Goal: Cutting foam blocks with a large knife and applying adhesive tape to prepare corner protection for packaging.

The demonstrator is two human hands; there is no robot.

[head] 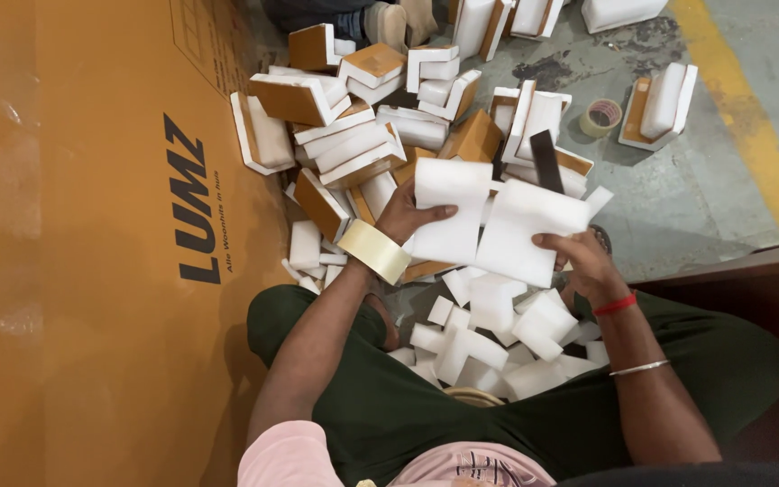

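Nearest the camera, the person's lap in dark green trousers carries a loose heap of small white foam offcuts, some lying between the knees.

Large flat brown corrugated cardboard sheet: fills the left side, lying flat beside the seated person.

Pile of white foam corner blocks faced with brown card: stacked unevenly on the grey concrete floor ahead of the hands.

Two white rectangular foam slabs: the left slab stands with its long axis running away from the person; the right slab is tilted, long axis pointing up and right. Their inner edges touch or overlap just above the lap.

Left hand: grip closed on the left slab, thumb across its face; a roll of clear packing tape sits around that wrist.

Right hand: grip closed on the lower right edge of the right slab.

Small tape roll: on the floor, well apart.

Risk, as judged: the slabs are pinched at one edge only and could snap or slip, and the unstable pile could slide.
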